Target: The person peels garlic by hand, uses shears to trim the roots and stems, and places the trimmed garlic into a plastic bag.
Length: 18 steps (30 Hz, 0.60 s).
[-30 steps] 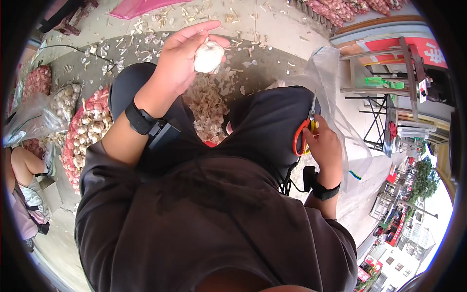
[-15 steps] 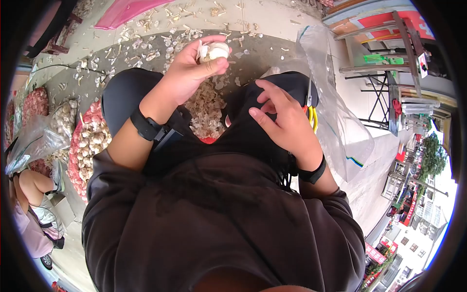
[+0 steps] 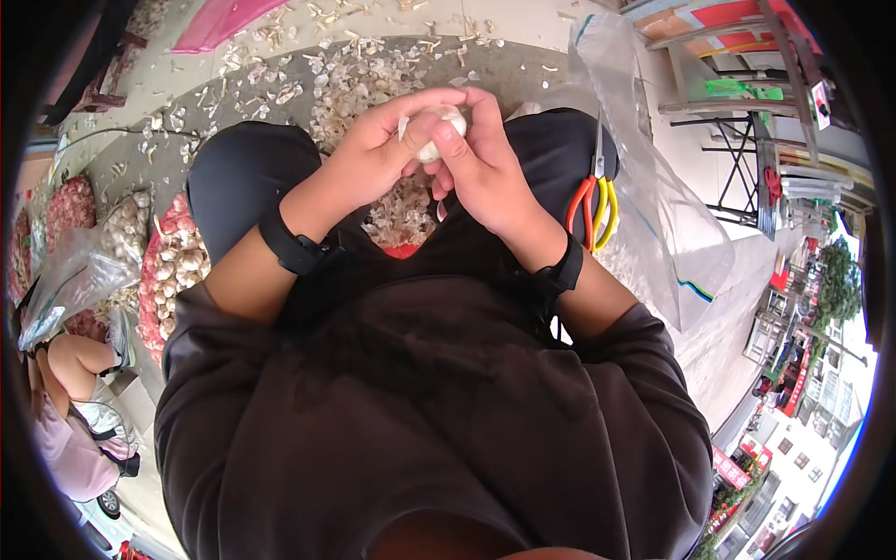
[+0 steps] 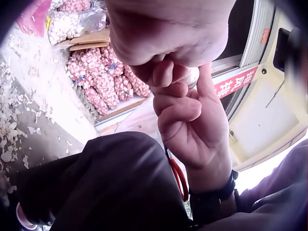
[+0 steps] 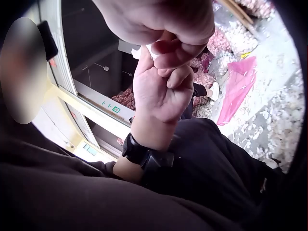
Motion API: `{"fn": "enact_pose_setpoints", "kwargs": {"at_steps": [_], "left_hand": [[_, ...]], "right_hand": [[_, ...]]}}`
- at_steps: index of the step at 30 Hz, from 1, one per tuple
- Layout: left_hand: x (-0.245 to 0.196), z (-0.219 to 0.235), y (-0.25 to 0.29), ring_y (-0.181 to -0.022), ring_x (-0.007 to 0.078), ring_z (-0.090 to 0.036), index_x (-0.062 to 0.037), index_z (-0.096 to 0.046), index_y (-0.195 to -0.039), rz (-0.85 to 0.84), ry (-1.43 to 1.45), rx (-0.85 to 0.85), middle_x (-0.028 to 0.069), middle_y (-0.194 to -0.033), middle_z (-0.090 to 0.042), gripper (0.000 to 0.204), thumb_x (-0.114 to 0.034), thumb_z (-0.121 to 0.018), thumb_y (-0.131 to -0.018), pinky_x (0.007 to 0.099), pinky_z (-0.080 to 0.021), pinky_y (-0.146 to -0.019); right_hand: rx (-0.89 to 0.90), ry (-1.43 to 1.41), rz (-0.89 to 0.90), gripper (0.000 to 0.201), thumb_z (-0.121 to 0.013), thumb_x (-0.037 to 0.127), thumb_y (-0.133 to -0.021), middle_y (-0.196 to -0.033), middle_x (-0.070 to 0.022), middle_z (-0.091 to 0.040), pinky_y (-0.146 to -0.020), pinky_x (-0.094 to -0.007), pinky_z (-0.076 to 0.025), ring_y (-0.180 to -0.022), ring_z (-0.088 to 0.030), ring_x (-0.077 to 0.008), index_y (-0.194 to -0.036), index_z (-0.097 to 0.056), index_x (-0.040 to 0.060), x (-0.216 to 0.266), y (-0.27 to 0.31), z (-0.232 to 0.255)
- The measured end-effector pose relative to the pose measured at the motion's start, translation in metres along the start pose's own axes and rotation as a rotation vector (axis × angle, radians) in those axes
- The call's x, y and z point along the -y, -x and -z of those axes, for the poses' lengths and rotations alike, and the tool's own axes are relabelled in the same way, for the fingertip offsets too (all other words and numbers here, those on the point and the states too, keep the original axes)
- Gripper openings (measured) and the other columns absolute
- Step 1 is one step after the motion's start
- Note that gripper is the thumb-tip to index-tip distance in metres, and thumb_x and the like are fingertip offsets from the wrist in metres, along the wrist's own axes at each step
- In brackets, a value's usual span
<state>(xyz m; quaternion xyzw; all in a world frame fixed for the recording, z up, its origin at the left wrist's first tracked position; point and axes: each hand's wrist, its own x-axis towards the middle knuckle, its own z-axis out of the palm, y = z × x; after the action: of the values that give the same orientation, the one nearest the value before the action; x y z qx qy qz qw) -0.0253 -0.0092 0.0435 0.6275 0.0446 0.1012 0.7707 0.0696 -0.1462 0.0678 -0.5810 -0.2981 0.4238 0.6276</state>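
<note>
A white garlic bulb [image 3: 444, 131] is held between both hands over the gap between the knees. My left hand [image 3: 381, 140] grips it from the left, its thumb lying across the near side. From the right, my right hand [image 3: 493, 177] holds the same bulb with thumb and curled fingers. In the left wrist view the right hand [image 4: 192, 122] shows its curled fingers, and only a sliver of the bulb [image 4: 193, 76] shows. Scissors [image 3: 590, 198] with one orange and one yellow handle lie on the right thigh, blades pointing away, apart from both hands.
Garlic skins [image 3: 401, 210] are heaped between the legs, and more litter the floor ahead. To the left stand a net sack of garlic bulbs [image 3: 177, 271] and a seated person [image 3: 79, 373]. A clear plastic bag [image 3: 644, 187] hangs beside the right knee.
The right hand has let go of the scissors, leaving them on the thigh, and moved left to the garlic bulb. The left hand has closed its fingers and thumb around the bulb.
</note>
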Motion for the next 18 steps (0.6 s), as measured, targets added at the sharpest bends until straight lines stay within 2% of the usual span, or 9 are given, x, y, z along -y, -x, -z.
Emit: {"fn": "enact_pose_setpoints", "kwargs": {"at_steps": [3, 5, 9, 11, 12, 14, 17, 18], "left_hand": [[0.001, 0.0, 0.001, -0.062, 0.0022, -0.045, -0.0057, -0.052, -0.137, -0.038, -0.042, -0.036, -0.0002, -0.094, -0.063, 0.049, -0.04, -0.048, -0.102, 0.0177, -0.038, -0.054], [-0.001, 0.002, 0.001, -0.061, 0.0027, -0.046, -0.0043, -0.055, -0.134, -0.004, 0.013, -0.064, 0.0013, -0.094, -0.064, 0.047, -0.039, -0.047, -0.103, 0.0177, -0.039, -0.053], [-0.008, 0.007, -0.002, -0.058, 0.0035, -0.049, -0.0017, -0.057, -0.129, 0.012, 0.031, -0.118, 0.0038, -0.094, -0.066, 0.041, -0.033, -0.047, -0.104, 0.0179, -0.04, -0.05], [-0.005, 0.007, -0.003, -0.056, 0.0032, -0.049, -0.0013, -0.058, -0.128, 0.032, 0.076, -0.221, 0.0049, -0.096, -0.067, 0.036, -0.026, -0.049, -0.103, 0.0181, -0.039, -0.048], [-0.004, 0.007, -0.003, -0.055, 0.0031, -0.048, -0.001, -0.058, -0.127, 0.041, 0.099, -0.273, 0.0055, -0.097, -0.067, 0.034, -0.023, -0.05, -0.103, 0.0182, -0.039, -0.046], [-0.005, 0.01, -0.004, -0.064, 0.0052, -0.055, -0.0006, -0.059, -0.126, 0.04, 0.166, -0.299, 0.007, -0.103, -0.068, 0.03, -0.016, -0.052, -0.101, 0.0197, -0.045, -0.054], [0.005, 0.008, -0.007, -0.079, 0.0091, -0.061, -0.0015, -0.062, -0.122, -0.031, 0.106, -0.292, 0.0066, -0.103, -0.068, 0.026, -0.009, -0.053, -0.099, 0.0227, -0.051, -0.069], [0.008, 0.007, -0.008, -0.085, 0.0105, -0.063, -0.002, -0.064, -0.12, -0.067, 0.058, -0.28, 0.0061, -0.102, -0.068, 0.025, -0.007, -0.053, -0.098, 0.0239, -0.052, -0.074]], "right_hand": [[0.066, -0.04, 0.076, 0.051, -0.056, 0.032, -0.099, -0.099, -0.0049, -0.054, -0.058, -0.0217, -0.053, -0.075, -0.054, -0.0067, -0.134, -0.03, 0.0055, -0.005, -0.004, 0.001], [0.119, -0.044, 0.121, 0.05, -0.054, 0.032, -0.1, -0.102, -0.0041, -0.054, -0.059, -0.0219, -0.053, -0.077, -0.054, -0.0066, -0.137, -0.03, 0.0057, -0.004, -0.007, 0.002], [0.169, -0.191, 0.077, 0.049, -0.049, 0.028, -0.103, -0.103, -0.0035, -0.054, -0.068, -0.0254, -0.055, -0.083, -0.055, -0.0082, -0.143, -0.03, 0.0083, -0.011, -0.009, 0.005], [0.152, -0.323, -0.004, 0.048, -0.046, 0.028, -0.104, -0.104, -0.0034, -0.055, -0.073, -0.0273, -0.056, -0.086, -0.057, -0.0093, -0.145, -0.029, 0.0101, -0.01, -0.007, 0.002], [0.163, -0.361, 0.017, 0.046, -0.047, 0.027, -0.103, -0.11, -0.0059, -0.054, -0.075, -0.0286, -0.056, -0.091, -0.058, -0.0124, -0.143, -0.032, 0.01, -0.01, -0.006, 0.002], [0.185, -0.439, 0.06, 0.04, -0.048, 0.026, -0.103, -0.124, -0.0108, -0.054, -0.081, -0.0311, -0.055, -0.101, -0.061, -0.0185, -0.139, -0.038, 0.0097, -0.011, -0.006, 0.001], [0.096, -0.273, 0.125, 0.044, -0.063, 0.007, -0.094, -0.105, -0.0032, -0.056, -0.077, -0.0276, -0.054, -0.09, -0.058, -0.0101, -0.132, -0.04, 0.0101, -0.007, -0.009, -0.005], [0.061, -0.22, 0.128, 0.046, -0.065, 0.002, -0.09, -0.105, -0.0033, -0.057, -0.077, -0.0268, -0.053, -0.091, -0.058, -0.0099, -0.129, -0.042, 0.0099, -0.01, -0.01, -0.004]]}}
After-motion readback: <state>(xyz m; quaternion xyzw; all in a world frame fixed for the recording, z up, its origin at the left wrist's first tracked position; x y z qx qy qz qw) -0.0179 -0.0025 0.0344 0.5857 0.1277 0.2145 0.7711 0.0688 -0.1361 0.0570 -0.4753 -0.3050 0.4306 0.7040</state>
